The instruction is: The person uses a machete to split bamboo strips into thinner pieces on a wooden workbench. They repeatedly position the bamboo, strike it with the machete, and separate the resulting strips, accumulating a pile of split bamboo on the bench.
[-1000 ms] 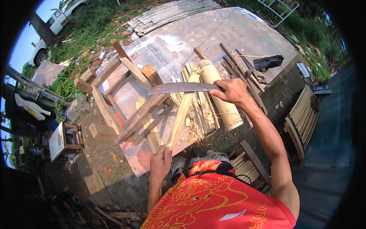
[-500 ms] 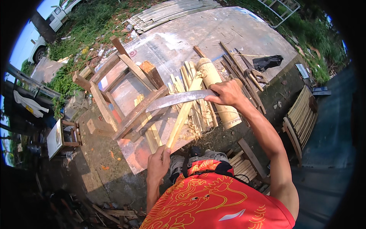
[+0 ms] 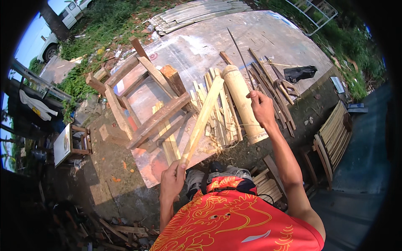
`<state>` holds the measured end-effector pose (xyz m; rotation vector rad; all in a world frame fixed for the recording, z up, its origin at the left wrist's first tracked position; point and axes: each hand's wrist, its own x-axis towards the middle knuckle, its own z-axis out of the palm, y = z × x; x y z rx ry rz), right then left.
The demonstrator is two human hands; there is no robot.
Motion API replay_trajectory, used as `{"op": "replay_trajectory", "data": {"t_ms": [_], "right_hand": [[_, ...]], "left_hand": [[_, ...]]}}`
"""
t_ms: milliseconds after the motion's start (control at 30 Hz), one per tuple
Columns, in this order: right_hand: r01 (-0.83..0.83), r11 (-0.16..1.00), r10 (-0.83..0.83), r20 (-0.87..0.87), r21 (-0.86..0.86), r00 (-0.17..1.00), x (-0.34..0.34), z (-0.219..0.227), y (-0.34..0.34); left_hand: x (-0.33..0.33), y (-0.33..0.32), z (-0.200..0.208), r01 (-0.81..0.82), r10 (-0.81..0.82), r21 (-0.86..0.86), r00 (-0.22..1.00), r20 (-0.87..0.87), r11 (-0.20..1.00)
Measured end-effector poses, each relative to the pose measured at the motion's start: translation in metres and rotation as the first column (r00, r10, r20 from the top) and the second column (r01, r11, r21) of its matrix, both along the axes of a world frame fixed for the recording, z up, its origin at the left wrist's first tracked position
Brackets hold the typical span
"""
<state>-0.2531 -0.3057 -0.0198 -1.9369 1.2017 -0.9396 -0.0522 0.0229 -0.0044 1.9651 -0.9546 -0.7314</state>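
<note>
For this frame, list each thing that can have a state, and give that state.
Left hand: closed around the near end of the bamboo strip.
Right hand: closed on the blade's handle.
Bamboo strip: held, slanting up and away from the person.
Long blade: raised, seen edge-on, tip pointing away.
Bamboo tube: whole, lying on the ground.
Split bamboo pieces: lying loose in a pile.
Wooden frame: lying tipped on the sheet.

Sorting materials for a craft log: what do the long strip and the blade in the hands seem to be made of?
Strip: likely split bamboo, pale yellow, matte, like the round culm beside it. Blade: apparently metal, thin, dark grey, seen edge-on; its finish is unclear.
</note>
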Motion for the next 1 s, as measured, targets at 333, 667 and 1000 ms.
{"op": "replay_trajectory", "data": {"t_ms": [333, 667, 1000], "right_hand": [[-0.561, 0.79, 0.481, -0.315, -0.249, 0.818, 0.019, -0.002, 0.122], [-0.544, 0.757, 0.449, -0.315, -0.362, 0.836, 0.034, 0.008, 0.114], [-0.607, 0.711, 0.472, -0.398, -0.356, 0.787, 0.051, 0.02, 0.096]], "left_hand": [[-0.014, -0.018, -0.004, -0.002, -0.002, -0.025, 0.988, -0.152, 1.0], [-0.031, -0.017, 0.011, -0.016, 0.017, 0.015, 0.999, -0.049, 1.0], [-0.032, -0.011, 0.01, -0.075, 0.073, -0.02, 0.992, -0.099, 0.997]]}}
